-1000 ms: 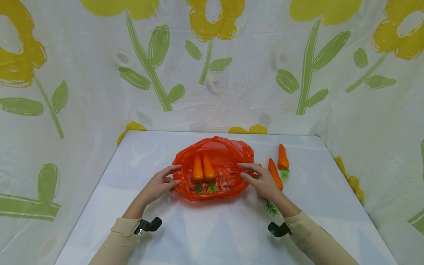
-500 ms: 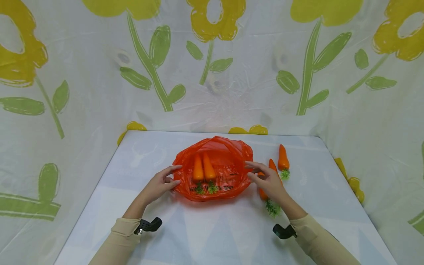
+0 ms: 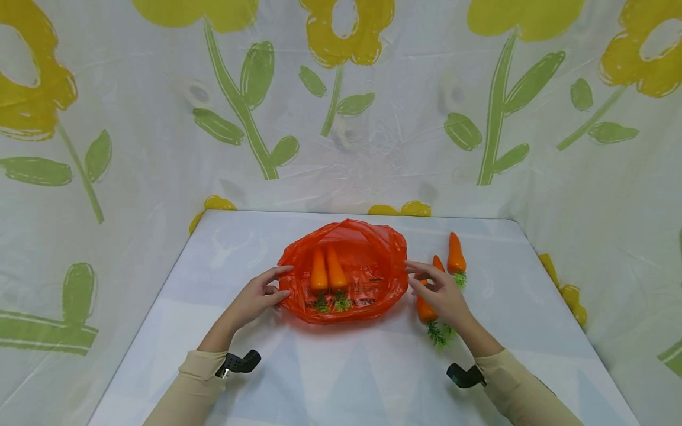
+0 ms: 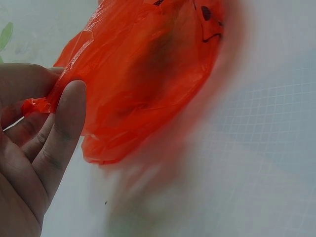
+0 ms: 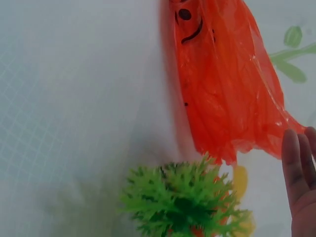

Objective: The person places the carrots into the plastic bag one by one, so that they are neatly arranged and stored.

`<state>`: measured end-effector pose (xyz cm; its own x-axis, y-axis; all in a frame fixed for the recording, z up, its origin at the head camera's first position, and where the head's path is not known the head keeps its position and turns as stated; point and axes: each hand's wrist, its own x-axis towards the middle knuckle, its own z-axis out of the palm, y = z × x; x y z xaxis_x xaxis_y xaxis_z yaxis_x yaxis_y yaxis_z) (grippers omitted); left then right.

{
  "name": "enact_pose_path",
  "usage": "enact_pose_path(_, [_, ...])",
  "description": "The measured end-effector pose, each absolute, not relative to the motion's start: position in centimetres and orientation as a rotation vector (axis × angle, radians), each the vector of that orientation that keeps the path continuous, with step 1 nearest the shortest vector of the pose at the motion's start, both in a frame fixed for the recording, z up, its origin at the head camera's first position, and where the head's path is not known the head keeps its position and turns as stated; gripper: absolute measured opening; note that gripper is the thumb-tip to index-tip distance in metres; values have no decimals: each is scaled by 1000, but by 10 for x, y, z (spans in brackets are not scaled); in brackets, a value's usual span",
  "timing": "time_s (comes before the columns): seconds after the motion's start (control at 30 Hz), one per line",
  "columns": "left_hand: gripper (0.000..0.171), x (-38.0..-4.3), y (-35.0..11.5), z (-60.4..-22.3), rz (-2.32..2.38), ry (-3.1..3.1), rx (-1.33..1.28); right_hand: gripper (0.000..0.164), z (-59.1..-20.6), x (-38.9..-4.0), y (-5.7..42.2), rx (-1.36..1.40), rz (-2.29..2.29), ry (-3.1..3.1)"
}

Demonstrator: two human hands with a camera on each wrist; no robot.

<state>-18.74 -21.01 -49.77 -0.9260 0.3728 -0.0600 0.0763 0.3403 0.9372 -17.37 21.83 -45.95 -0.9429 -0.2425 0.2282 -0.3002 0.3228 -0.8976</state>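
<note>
An orange-red plastic bag (image 3: 373, 307) lies with its mouth spread toward me in the middle of the table. Inside it, two carrots (image 3: 318, 273) rest side by side, green tops nearest me. My left hand (image 3: 254, 300) pinches the bag's left edge between thumb and fingers, as the left wrist view confirms. At the bag's right edge, my right hand (image 3: 444, 299) has its fingers loosely extended and holds nothing; its fingertips are right by the plastic. Under that hand lies a carrot (image 3: 425, 310), partly covered, and another carrot (image 3: 438, 262) is mostly hidden behind it.
Farther back on the right lies a separate carrot (image 3: 456, 253). A white table (image 3: 341, 378) with pale patterns carries everything. Behind and beside it hangs a flower-printed curtain (image 3: 394, 148). In the right wrist view, a leafy carrot top (image 5: 185, 200) sits close below the bag.
My right hand has moved to the right, from over the bag's mouth to just outside its right edge, over the loose carrots. The left hand keeps its hold; the bag has barely shifted.
</note>
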Motion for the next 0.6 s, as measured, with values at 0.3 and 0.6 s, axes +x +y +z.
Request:
enact_pose_path(0.3, [59,-187,-210,-499,1621,2332,405,40,-445,-166,222,483,1666,-2530])
enact_pose_path(0.6, [59,-187,-210,-500,1623,2329,398,42,-449,-167,232,452,1606,-2537])
